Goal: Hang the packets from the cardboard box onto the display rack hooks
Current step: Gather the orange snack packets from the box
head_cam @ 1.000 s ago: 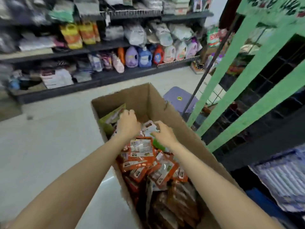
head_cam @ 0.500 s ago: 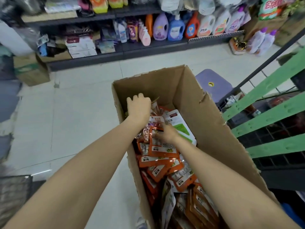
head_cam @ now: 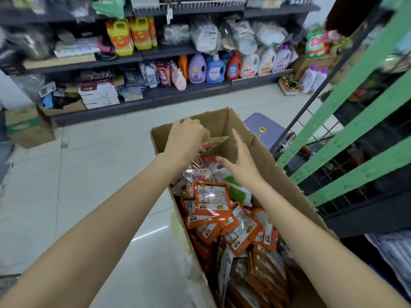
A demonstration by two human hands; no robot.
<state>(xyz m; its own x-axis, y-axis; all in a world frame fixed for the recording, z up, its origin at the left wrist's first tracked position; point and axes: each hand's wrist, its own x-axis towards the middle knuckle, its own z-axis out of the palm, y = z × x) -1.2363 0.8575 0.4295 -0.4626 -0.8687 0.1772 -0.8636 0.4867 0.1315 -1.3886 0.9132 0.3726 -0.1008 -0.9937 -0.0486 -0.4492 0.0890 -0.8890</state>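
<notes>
An open cardboard box (head_cam: 224, 121) stands on the floor in front of me, filled with several orange and white snack packets (head_cam: 212, 197). My left hand (head_cam: 185, 138) is raised over the box's far left corner and grips a yellow-green packet (head_cam: 214, 142) by its edge. To the right of it, my right hand (head_cam: 241, 162) hovers above the packets with its fingers straight and spread, holding nothing. The display rack (head_cam: 347, 141), green slats over a dark wire grid, stands right of the box.
A purple plastic stool (head_cam: 263, 127) sits just behind the box. Shelves with detergent bottles (head_cam: 214, 67) run along the far side of the tiled aisle. A second cardboard carton (head_cam: 26, 125) stands at the left.
My left hand has lifted a yellow-green packet out of the box. My right hand has risen off the packets and opened. The view has tilted up.
</notes>
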